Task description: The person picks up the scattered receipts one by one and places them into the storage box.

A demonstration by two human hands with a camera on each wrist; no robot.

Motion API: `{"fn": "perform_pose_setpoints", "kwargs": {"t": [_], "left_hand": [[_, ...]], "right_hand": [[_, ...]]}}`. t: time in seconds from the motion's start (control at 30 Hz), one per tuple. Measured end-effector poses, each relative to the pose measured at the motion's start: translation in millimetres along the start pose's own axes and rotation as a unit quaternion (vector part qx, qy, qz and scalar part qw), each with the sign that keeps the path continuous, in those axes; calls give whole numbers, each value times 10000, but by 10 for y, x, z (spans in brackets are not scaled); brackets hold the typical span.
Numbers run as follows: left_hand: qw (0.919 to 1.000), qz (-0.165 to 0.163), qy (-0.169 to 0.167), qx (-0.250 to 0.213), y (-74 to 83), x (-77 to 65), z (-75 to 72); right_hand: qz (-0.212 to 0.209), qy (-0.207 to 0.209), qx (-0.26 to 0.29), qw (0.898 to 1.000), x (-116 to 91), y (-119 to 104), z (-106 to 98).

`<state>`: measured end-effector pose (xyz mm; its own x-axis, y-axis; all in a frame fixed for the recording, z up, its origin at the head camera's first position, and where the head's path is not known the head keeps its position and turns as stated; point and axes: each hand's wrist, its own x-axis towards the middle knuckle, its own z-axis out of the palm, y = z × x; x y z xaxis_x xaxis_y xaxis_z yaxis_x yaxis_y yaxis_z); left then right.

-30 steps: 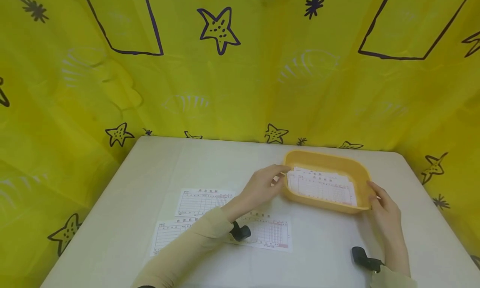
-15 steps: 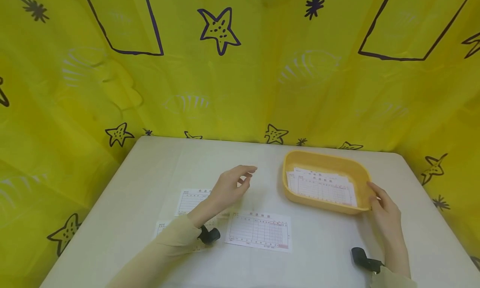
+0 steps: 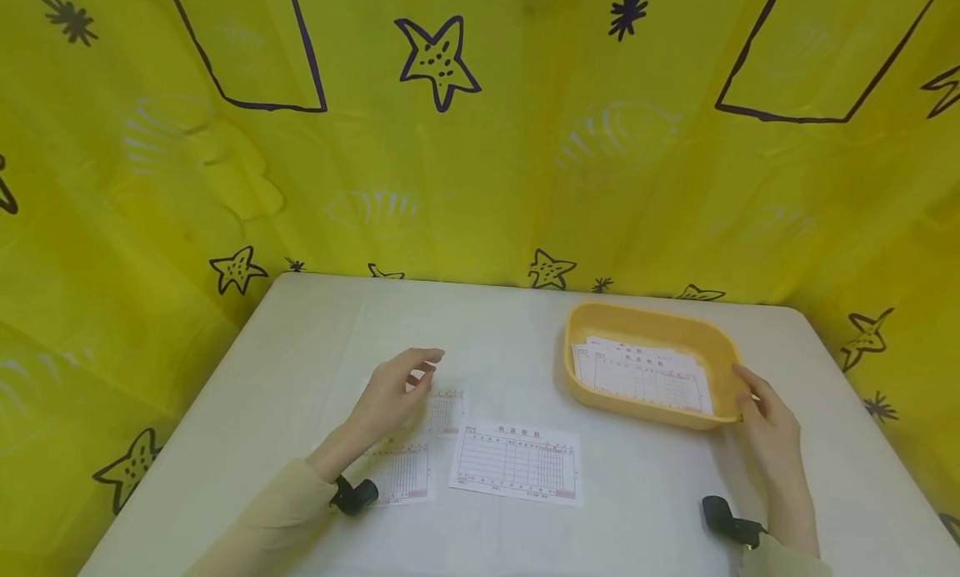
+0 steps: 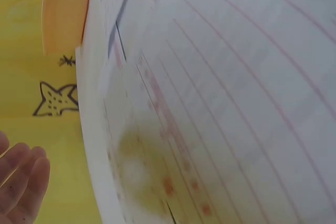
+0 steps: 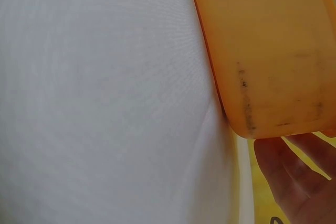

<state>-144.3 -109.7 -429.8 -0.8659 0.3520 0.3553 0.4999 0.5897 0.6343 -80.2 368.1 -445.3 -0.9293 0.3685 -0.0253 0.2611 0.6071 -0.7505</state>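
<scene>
My left hand (image 3: 393, 393) hovers over the paper forms at the left, fingers loosely bent and holding nothing. Beneath it, a printed receipt form (image 3: 448, 412) and a nearer form (image 3: 408, 473) are partly covered by the hand and wrist. A third form (image 3: 517, 467) lies fully visible to their right. At the right end of the yellow plastic bin (image 3: 660, 323), my right hand (image 3: 774, 435) holds the rim and end wall. In the right wrist view its fingers (image 5: 270, 153) touch the bin's end. Several similar forms (image 3: 652, 381) lie overlapped inside the bin.
The forms and bin sit on a white table (image 3: 637, 494). Behind it and along both sides hangs a yellow curtain (image 3: 480, 177) with starfish drawings. Each wrist carries a black camera mount, such as the left mount (image 3: 354, 495).
My left hand has left the bin's left rim and moved left and nearer over the forms, uncovering the right-hand form. My right hand and the bin have stayed in place.
</scene>
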Motion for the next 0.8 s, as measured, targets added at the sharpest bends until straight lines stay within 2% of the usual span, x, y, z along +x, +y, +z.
{"fn": "perform_pose_setpoints", "kwargs": {"t": [0.2, 0.3, 0.43, 0.57, 0.7, 0.8], "left_hand": [[9994, -174, 124, 278, -198, -128, -147], [9987, -326, 43, 379, -281, -204, -219], [9959, -655, -320, 532, -357, -295, -321], [9893, -1009, -769, 717, -436, -352, -416], [9833, -1155, -1054, 934, -531, -382, -503], [9799, -1144, -1203, 1110, -603, -400, -553]], "right_hand": [[68, -83, 0, 9999, -2, -20, -6], [127, -117, 35, 9998, -7, -30, -6], [82, -25, 17, 10000, -9, -29, -2], [17, 68, 29, 10000, -13, -17, 4], [-1, 92, 66, 9999, -17, -16, 9], [-19, 107, 89, 9999, -19, -19, 13]]}}
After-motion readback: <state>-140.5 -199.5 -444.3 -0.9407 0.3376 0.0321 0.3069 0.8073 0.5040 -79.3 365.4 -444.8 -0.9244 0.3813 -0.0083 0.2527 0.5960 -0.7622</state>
